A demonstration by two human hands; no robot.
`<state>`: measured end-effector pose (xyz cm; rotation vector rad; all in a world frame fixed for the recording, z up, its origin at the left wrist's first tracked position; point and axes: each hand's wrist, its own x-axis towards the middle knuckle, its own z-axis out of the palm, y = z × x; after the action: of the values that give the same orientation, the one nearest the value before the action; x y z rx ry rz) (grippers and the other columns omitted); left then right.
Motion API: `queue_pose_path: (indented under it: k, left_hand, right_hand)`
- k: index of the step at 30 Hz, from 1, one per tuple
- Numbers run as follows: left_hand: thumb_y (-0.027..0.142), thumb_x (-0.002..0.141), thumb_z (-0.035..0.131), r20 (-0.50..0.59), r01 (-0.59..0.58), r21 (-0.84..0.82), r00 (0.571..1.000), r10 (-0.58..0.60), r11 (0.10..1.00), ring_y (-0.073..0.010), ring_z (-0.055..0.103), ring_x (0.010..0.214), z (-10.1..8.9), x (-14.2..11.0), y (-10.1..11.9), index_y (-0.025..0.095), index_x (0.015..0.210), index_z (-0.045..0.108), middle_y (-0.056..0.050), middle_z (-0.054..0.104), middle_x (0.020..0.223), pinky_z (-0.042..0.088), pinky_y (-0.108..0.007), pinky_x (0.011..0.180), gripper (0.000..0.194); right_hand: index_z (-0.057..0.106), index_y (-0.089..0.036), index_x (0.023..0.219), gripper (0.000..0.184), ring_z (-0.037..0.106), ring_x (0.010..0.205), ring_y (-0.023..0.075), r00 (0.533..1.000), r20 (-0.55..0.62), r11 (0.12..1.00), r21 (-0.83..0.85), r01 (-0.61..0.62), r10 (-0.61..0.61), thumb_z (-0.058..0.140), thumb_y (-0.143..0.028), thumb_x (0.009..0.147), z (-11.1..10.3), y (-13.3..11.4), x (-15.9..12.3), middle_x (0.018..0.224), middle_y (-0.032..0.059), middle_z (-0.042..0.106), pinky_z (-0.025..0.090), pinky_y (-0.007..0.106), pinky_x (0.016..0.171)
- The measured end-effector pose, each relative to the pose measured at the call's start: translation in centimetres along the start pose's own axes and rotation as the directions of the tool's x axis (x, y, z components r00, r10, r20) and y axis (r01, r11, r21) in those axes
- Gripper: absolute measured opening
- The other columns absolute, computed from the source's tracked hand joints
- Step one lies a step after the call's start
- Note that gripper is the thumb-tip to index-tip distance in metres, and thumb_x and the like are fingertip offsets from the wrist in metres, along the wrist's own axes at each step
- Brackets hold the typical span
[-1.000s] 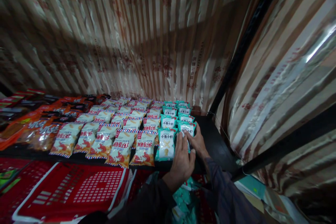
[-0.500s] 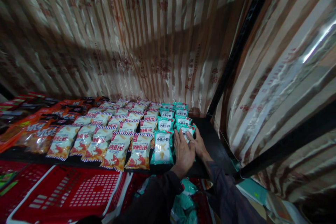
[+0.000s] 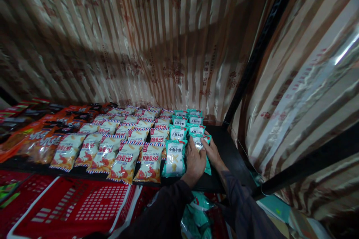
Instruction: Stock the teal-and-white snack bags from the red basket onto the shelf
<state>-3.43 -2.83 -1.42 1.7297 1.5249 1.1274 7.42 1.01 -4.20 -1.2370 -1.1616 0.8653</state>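
Observation:
My left hand [image 3: 195,161] lies flat, fingers together, on the front teal snack packet [image 3: 208,167] at the right end of the dark shelf [image 3: 228,149]. My right hand [image 3: 212,152] rests on the same packet from the right, its fingers touching the packet's top edge. Another teal packet [image 3: 174,158] lies just left of my left hand. Behind them more teal packets [image 3: 179,121] run in two rows toward the back wall. Whether either hand grips the packet is hidden.
Rows of red-and-white snack packets [image 3: 125,162] fill the shelf's middle, orange ones [image 3: 36,142] the left. A red plastic basket [image 3: 70,205] sits below the shelf front. More teal packets [image 3: 196,220] lie below my arms. Striped foil [image 3: 168,44] lines the walls; a black post [image 3: 252,56] stands right.
Both hands stayed on the front right teal packet and shifted slightly; my left hand's fingers drew closer together on it. The camera tilted a little.

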Motion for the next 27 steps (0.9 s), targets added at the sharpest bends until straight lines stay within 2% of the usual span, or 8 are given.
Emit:
queue_pose_path:
  k: [6, 10, 13, 18, 27]
  left_hand:
    - [0.022, 0.083, 0.046, -0.001, 0.043, -0.028, 0.999, -0.043, 0.999, -0.0286, 0.033, 0.14, 0.0, -0.2, 0.3, 0.003, 0.146, 0.026, -0.023, 0.037, 0.149, 0.027, -0.043, 0.115, 0.069]
    - [0.02, 0.082, 0.047, -0.007, 0.034, -0.052, 0.999, -0.035, 0.998, -0.0266, 0.033, 0.14, 0.0, -0.2, 0.2, 0.007, 0.146, 0.027, -0.019, 0.038, 0.149, 0.026, -0.04, 0.116, 0.069]
    - [0.019, 0.081, 0.046, -0.021, 0.01, -0.063, 1.0, -0.011, 0.998, -0.0264, 0.033, 0.14, 0.0, -0.2, 0.0, 0.007, 0.146, 0.026, -0.02, 0.038, 0.149, 0.027, -0.041, 0.116, 0.069]
    - [0.02, 0.082, 0.044, 0.01, 0.022, -0.032, 1.0, -0.022, 0.999, -0.0294, 0.032, 0.141, 0.1, 0.0, -0.1, 0.0, 0.145, 0.024, -0.024, 0.036, 0.149, 0.028, -0.043, 0.116, 0.069]
    - [0.021, 0.085, 0.041, -0.001, -0.026, -0.006, 1.0, 0.026, 1.0, -0.0293, 0.028, 0.143, 0.4, -0.4, -0.8, 0.001, 0.147, 0.022, -0.024, 0.032, 0.151, 0.027, -0.045, 0.116, 0.068]
  right_hand:
    - [0.052, -0.024, 0.133, 0.068, 0.065, 0.102, 0.0248, 1.0, -0.022, 0.999, 0.03, -0.019, 0.02, 0.064, -0.057, 0.075, 0.0, 0.7, 0.3, 0.116, 0.0048, 0.07, 0.048, 0.044, 0.098]
    - [0.05, -0.024, 0.135, 0.069, 0.063, 0.108, 0.0264, 0.999, -0.04, 1.0, 0.001, -0.026, 0.026, 0.063, -0.057, 0.075, 0.0, 0.7, 0.3, 0.12, 0.0057, 0.068, 0.046, 0.046, 0.1]
    - [0.048, -0.023, 0.137, 0.072, 0.061, 0.113, 0.0269, 0.996, -0.08, 0.998, -0.045, -0.035, 0.031, 0.062, -0.058, 0.077, -0.1, 0.6, 0.2, 0.126, 0.0073, 0.065, 0.044, 0.045, 0.102]
    - [0.049, -0.02, 0.136, 0.073, 0.061, 0.112, 0.0269, 0.977, -0.214, 0.987, -0.155, -0.05, 0.016, 0.057, -0.063, 0.077, 0.0, 0.7, -0.2, 0.125, 0.011, 0.064, 0.046, 0.042, 0.098]
    - [0.045, -0.016, 0.138, 0.08, 0.062, 0.109, 0.0288, 0.967, -0.255, 0.952, -0.292, -0.096, 0.019, 0.043, -0.07, 0.079, 0.7, -0.6, -1.4, 0.123, 0.0146, 0.064, 0.046, 0.042, 0.094]
